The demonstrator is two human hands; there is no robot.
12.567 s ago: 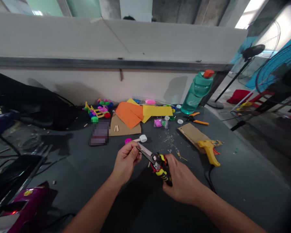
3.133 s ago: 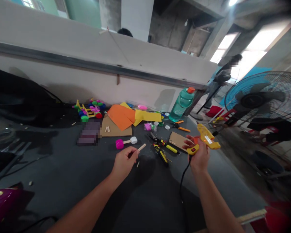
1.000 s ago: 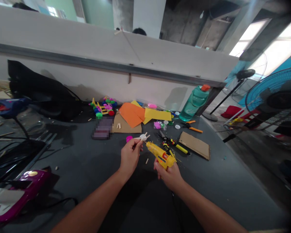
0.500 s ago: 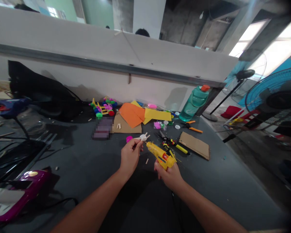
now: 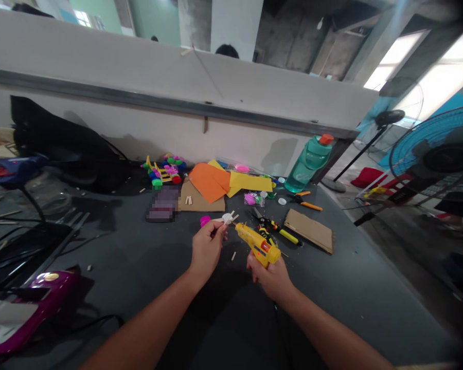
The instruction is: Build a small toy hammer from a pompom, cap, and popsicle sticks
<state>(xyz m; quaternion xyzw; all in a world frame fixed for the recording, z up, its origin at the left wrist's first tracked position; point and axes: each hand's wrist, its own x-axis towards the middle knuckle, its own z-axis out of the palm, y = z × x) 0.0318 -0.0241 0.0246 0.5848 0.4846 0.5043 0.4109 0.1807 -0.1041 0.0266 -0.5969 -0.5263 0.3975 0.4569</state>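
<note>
My left hand is closed in a pinch on a small piece made of wooden sticks with a white bottle cap and a magenta bottle cap. Its fingers partly hide how these parts join. My right hand is wrapped round a yellow hot glue gun. The gun's nozzle points up and left toward the white cap, with a small gap visible between them. A loose bit of stick lies on the dark table below the nozzle.
Pliers with yellow-black handles and an orange-handled tool lie to the right, near a cardboard piece. Behind stand a teal bottle, orange paper and small cap-wheeled models. A magenta device sits left.
The glue gun and my right hand have shifted slightly right, drawing the nozzle back from the white cap. My left hand stays nearly in place with its piece.
</note>
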